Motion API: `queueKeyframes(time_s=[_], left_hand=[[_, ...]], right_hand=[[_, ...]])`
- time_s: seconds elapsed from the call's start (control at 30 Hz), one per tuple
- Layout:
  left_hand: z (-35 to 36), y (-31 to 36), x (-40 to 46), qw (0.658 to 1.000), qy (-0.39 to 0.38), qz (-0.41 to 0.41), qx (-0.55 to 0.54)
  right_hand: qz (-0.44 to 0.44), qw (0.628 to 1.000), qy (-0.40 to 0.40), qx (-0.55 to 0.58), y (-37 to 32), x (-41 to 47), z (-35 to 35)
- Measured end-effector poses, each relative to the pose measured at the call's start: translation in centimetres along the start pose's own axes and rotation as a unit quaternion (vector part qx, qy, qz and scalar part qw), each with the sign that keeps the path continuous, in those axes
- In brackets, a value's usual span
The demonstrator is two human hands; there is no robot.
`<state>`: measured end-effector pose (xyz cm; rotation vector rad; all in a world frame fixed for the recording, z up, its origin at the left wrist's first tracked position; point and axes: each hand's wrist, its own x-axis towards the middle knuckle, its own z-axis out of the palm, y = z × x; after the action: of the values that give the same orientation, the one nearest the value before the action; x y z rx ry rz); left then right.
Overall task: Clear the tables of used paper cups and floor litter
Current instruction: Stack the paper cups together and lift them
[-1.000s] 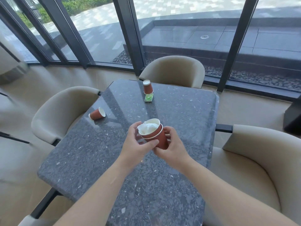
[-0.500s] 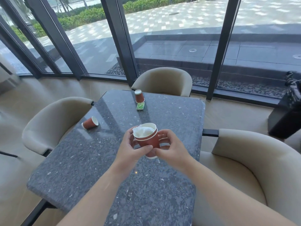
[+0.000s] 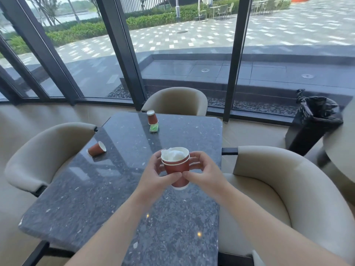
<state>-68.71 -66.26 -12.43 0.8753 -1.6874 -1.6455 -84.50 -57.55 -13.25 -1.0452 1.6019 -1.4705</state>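
Two nested red-brown paper cups (image 3: 176,167) with crumpled white tissue (image 3: 173,154) in the top one are held upright above the dark speckled table (image 3: 119,189). My left hand (image 3: 155,177) and my right hand (image 3: 203,173) both grip the stack, thumbs meeting in front. A third red cup (image 3: 96,149) lies on its side near the table's left edge. Another cup (image 3: 152,117) stands upside down at the far edge, next to a small green packet (image 3: 154,128).
Beige armchairs stand at the left (image 3: 44,150), far side (image 3: 176,100) and right (image 3: 288,189) of the table. A black bin with a black bag (image 3: 315,120) stands at the right by the window wall. Part of another chair or table (image 3: 342,150) shows at the right edge.
The inner cup has slid down fully into the outer one, and the stack now stands upright. My view has tilted up, bringing the bin and more of the window into sight.
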Motion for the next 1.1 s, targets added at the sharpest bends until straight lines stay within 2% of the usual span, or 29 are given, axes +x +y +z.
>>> queueKeyframes(time_s=[0.23, 0.43, 0.67, 1.1], left_hand=[[0.3, 0.6, -4.3, 1.0, -0.025, 0.017, -0.008], [2.2, 0.0, -7.0, 0.997, -0.079, 0.011, -0.024], [7.7, 0.1, -9.1, 0.985, -0.17, 0.013, -0.037], [21.0, 0.7, -10.3, 0.956, -0.29, 0.004, -0.039]], right_hand=[[-0.006, 1.0, 0.026, -0.01, -1.6, -5.3, 0.4], [0.008, 0.997, 0.074, -0.012, -2.0, -10.7, -0.5], [0.018, 0.987, 0.16, -0.003, -1.6, -16.6, -4.4], [0.021, 0.956, 0.292, 0.013, -0.6, -24.3, -14.5]])
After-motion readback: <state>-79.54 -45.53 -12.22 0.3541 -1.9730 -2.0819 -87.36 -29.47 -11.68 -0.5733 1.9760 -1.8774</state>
